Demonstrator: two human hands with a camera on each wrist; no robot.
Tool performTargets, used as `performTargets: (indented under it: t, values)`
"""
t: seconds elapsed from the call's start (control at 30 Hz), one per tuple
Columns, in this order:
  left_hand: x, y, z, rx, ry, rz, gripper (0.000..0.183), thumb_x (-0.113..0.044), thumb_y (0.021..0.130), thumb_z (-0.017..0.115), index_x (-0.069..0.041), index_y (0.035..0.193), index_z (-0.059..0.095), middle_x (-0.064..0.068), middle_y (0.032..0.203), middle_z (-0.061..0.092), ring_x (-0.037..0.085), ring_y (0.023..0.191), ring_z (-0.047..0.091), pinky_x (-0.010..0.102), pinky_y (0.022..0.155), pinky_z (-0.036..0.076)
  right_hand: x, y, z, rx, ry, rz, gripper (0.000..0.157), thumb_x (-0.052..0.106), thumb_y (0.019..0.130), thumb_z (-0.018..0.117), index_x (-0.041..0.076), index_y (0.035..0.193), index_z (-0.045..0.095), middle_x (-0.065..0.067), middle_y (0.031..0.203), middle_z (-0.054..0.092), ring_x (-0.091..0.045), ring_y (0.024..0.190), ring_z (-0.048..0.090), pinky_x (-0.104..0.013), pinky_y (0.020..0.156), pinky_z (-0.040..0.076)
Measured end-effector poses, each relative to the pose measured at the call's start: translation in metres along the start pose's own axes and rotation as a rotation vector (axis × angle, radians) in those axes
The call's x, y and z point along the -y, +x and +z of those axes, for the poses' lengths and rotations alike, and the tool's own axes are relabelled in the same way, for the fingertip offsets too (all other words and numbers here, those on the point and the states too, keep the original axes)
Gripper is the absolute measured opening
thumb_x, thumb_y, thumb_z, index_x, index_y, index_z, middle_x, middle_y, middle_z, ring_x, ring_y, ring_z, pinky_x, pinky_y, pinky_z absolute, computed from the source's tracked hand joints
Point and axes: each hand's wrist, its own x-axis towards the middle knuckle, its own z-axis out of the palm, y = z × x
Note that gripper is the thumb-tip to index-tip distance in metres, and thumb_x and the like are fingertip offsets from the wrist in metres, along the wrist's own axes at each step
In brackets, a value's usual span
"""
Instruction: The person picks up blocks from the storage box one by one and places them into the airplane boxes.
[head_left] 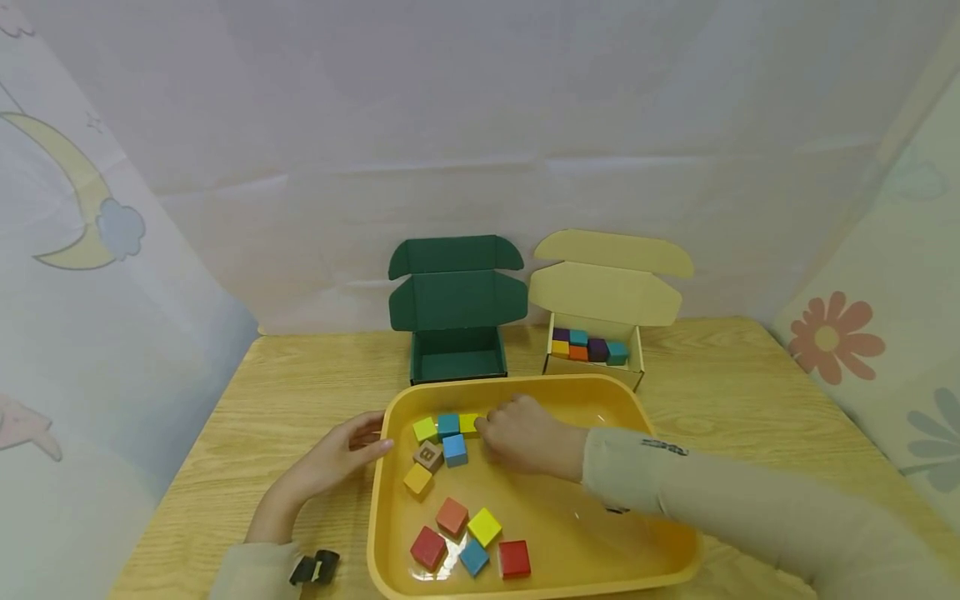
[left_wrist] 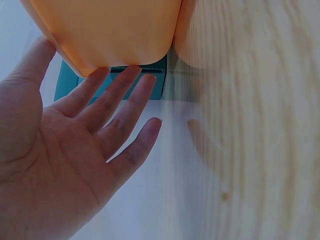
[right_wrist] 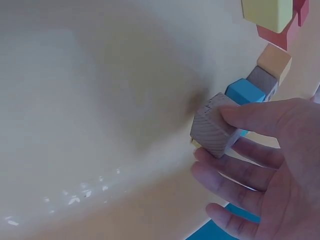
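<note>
A yellow tray (head_left: pixel 600 550) holds several coloured cubes and a wooden letter cube (head_left: pixel 428 456). My right hand (head_left: pixel 528 437) is inside it near the far wall. In the right wrist view, that hand pinches a plain-wood cube (right_wrist: pixel 212 130) between thumb and fingers, close over the tray floor. A blue cube (head_left: pixel 454 450) and a yellow cube (head_left: pixel 468 425) lie just left of it. Outside the tray, my left hand (head_left: pixel 341 458) is at the left wall. Its spread fingers lie right at the wall in the left wrist view, holding nothing.
Behind the tray stand an open dark green box (head_left: pixel 459 365) and an open cream box (head_left: pixel 592 372) with several cubes inside. Red cubes (head_left: pixel 514 559), a yellow one and a blue one lie toward the tray's near side. A black object (head_left: pixel 315 567) rests by the left sleeve.
</note>
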Motion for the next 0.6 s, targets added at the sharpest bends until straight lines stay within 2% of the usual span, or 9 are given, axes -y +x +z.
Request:
performTargets:
  t: [0.4, 0.6]
  values:
    - [0.0, 0.0, 0.001, -0.015, -0.002, -0.019, 0.053, -0.026, 0.101, 0.06, 0.001, 0.144, 0.045, 0.02, 0.139, 0.053, 0.037, 0.123, 0.054, 0.052, 0.102, 0.046, -0.012, -0.024, -0.004, -0.022, -0.091, -0.056, 0.017, 0.025, 0.087, 0.075, 0.013, 0.092, 0.064, 0.001, 0.071, 0.062, -0.015, 0.058, 0.052, -0.023, 0.054, 0.039]
    - [-0.001, 0.0, 0.001, -0.012, 0.003, -0.015, 0.053, -0.027, 0.1, 0.06, 0.001, 0.143, 0.046, 0.02, 0.138, 0.053, 0.038, 0.123, 0.054, 0.053, 0.102, 0.045, -0.017, -0.033, -0.006, 0.022, -0.095, -0.049, 0.018, 0.026, 0.089, 0.074, 0.012, 0.098, 0.066, 0.0, 0.077, 0.066, -0.016, 0.062, 0.054, -0.025, 0.058, 0.044]
